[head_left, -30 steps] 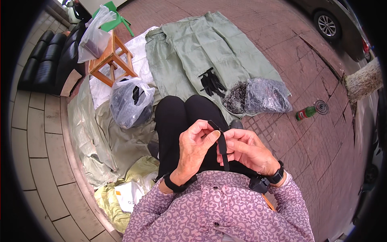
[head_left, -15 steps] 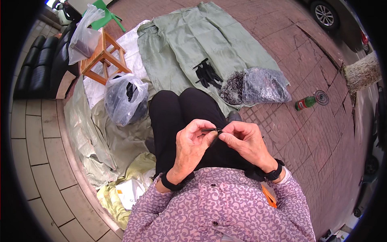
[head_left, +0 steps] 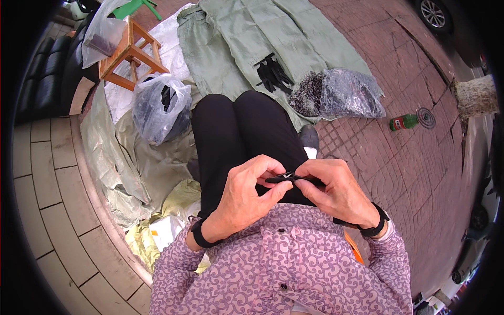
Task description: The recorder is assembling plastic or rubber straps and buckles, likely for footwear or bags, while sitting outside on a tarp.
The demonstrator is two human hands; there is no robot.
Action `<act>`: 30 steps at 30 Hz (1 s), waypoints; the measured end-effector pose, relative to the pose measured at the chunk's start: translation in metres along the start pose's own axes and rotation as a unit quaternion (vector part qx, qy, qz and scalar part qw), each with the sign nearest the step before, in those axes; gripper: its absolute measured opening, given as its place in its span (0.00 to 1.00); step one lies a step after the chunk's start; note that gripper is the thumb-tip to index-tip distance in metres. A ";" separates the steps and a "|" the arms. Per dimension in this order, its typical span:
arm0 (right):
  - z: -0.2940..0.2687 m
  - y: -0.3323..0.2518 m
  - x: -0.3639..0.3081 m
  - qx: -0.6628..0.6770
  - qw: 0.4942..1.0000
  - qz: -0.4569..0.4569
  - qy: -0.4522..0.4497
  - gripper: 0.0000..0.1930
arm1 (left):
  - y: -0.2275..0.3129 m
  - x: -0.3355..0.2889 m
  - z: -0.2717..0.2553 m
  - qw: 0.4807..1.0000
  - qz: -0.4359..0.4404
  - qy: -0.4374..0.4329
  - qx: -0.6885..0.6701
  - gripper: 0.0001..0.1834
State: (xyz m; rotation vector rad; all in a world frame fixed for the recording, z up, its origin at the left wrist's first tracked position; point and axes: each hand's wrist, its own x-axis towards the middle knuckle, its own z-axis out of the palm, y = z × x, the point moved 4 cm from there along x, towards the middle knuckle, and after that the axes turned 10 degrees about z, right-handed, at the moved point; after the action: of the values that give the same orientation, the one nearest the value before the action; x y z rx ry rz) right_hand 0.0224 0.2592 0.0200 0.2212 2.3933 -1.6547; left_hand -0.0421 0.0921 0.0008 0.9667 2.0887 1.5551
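Over my lap, both hands meet at a small black strap-like piece (head_left: 281,179) with a shiny bit on it. My left hand (head_left: 244,190) pinches its left end between thumb and fingers. My right hand (head_left: 340,190) pinches the other end, the fingertips of the two hands almost touching. The exact kind of the piece is too small to make out. Beyond my knees, a bundle of black straps (head_left: 273,75) lies on a grey-green sheet (head_left: 231,58). Beside it are a heap of small black pieces (head_left: 306,94) and a clear plastic bag (head_left: 353,94) of dark items.
Left of my legs sits a translucent bag (head_left: 161,113) with dark contents. Behind it stands a wooden stool (head_left: 128,55) bearing another plastic bag (head_left: 105,34). A green bottle (head_left: 403,123) lies on the paving at right beside a dark coil (head_left: 426,118), near a tree trunk (head_left: 476,97).
My hands have spread slightly apart and the black piece has turned, showing a shiny bit. The ground and the things on it sit higher in the picture, since the view tilted down.
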 end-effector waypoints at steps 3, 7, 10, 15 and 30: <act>0.004 0.001 -0.002 -0.027 0.996 -0.079 0.036 0.03 | 0.018 0.006 0.005 0.999 0.030 0.004 0.028 0.15; 0.001 -0.002 -0.002 -0.021 0.998 -0.058 0.023 0.04 | 0.009 0.007 0.007 0.999 0.041 0.017 0.027 0.10; 0.002 0.000 -0.004 -0.022 0.998 -0.051 0.013 0.04 | 0.010 0.009 0.010 0.997 0.060 -0.004 0.041 0.09; 0.001 0.003 -0.008 -0.015 0.999 -0.027 -0.009 0.02 | 0.007 0.002 0.015 0.998 0.057 -0.028 0.024 0.10; 0.003 -0.004 -0.022 0.063 0.991 -0.001 -0.119 0.03 | 0.013 -0.018 0.011 0.991 0.034 -0.074 -0.110 0.06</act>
State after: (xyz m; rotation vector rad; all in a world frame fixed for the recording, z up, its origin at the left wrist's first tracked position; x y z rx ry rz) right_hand 0.0429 0.2550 0.0286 0.0391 2.1184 -1.7284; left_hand -0.0184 0.0895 0.0078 1.0467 1.7603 1.6516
